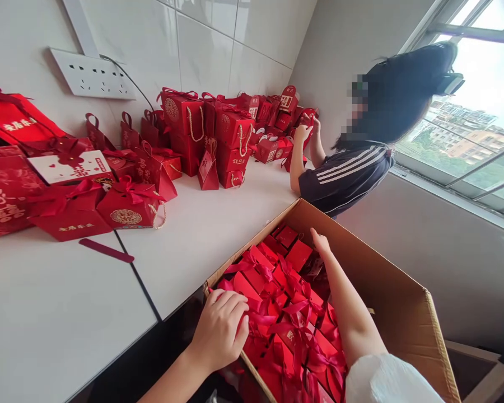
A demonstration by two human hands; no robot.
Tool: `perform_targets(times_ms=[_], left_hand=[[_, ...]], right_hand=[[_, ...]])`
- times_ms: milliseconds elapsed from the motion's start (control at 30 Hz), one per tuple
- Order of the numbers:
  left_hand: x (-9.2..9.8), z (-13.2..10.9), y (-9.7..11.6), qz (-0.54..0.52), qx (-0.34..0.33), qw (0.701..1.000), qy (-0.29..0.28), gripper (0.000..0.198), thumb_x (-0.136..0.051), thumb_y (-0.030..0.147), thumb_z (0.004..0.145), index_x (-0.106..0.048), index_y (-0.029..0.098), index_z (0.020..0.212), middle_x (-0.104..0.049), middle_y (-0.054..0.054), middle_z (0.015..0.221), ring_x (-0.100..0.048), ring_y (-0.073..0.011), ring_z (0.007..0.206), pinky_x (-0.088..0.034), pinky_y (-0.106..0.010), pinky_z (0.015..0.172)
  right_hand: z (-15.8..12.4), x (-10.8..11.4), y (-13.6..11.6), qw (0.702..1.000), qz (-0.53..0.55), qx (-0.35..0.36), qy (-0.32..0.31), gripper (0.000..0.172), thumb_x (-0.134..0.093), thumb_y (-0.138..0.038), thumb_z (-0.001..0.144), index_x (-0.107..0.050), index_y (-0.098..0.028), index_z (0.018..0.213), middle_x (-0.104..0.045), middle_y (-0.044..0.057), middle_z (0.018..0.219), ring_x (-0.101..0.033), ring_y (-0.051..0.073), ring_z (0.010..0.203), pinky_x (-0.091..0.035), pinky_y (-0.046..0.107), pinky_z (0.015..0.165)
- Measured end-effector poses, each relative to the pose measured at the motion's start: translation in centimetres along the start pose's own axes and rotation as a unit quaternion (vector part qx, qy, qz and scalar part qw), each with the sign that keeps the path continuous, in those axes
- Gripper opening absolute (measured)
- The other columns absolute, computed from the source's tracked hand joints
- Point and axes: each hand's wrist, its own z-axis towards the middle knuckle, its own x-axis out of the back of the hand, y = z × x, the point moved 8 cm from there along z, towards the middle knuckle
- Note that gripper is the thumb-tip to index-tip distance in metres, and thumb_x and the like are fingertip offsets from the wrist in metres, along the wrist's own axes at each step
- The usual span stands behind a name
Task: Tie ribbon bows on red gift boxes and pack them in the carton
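Observation:
A cardboard box (397, 305) stands against the counter, packed with red gift boxes (292, 336) tied with red ribbons. My left hand (223, 323) is curled over its near left rim; a bit of red shows at the fingertips. Deep in the far end of the box is my right hand (320, 242), beside small red boxes (298, 255). One of its fingers is stretched out, and I see nothing held in it; the other fingers are partly hidden.
On the white counter (180, 240), rows of red gift boxes (128, 207) line the wall. A dark red strip (106, 250) lies near the seam. At the far end, another person (344, 173) handles red boxes. A power strip (93, 75) is on the wall.

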Motion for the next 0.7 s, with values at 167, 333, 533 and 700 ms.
perform_targets(times_ms=[167,333,533,700], left_hand=[[0.0,0.1,0.0,-0.011,0.004,1.0,0.006,0.021,-0.041,0.015,0.081,-0.062,0.017,0.08,-0.069,-0.005,0.085,-0.06,-0.0205,0.08,-0.038,-0.037,0.079],[0.0,0.2,0.0,-0.007,-0.002,1.0,-0.002,0.021,-0.041,0.015,0.08,-0.062,0.018,0.079,-0.068,-0.005,0.084,-0.06,-0.0201,0.079,-0.038,-0.036,0.078],[0.2,0.2,0.0,-0.015,-0.004,1.0,0.005,0.021,-0.04,0.015,0.081,-0.061,0.018,0.079,-0.068,-0.005,0.082,-0.059,-0.0205,0.077,-0.038,-0.037,0.077],[-0.2,-0.1,-0.1,-0.035,0.0,0.999,0.025,0.02,-0.039,0.013,0.08,-0.058,0.019,0.077,-0.066,-0.004,0.078,-0.058,-0.0196,0.074,-0.039,-0.036,0.075]], right_hand=[[-6.0,-3.3,-0.4,0.979,-0.143,0.144,0.009,0.046,-0.05,-0.032,0.086,-0.049,-0.015,0.129,-0.027,0.017,0.149,-0.026,0.031,0.137,-0.023,0.045,0.111],[-7.9,-5.6,0.9,0.938,-0.249,0.228,-0.08,0.047,-0.06,-0.017,0.077,-0.055,-0.023,0.124,-0.028,0.012,0.151,-0.022,0.026,0.14,-0.019,0.046,0.113],[-3.5,-4.8,2.3,0.923,-0.321,0.18,-0.11,0.062,-0.059,-0.02,0.078,-0.04,-0.018,0.137,-0.032,0.022,0.147,-0.034,0.034,0.134,-0.034,0.052,0.102],[-3.5,-5.6,1.2,0.919,-0.322,0.188,-0.129,0.046,-0.053,-0.015,0.08,-0.054,-0.015,0.126,-0.052,0.018,0.134,-0.05,0.025,0.123,-0.042,0.031,0.095]])
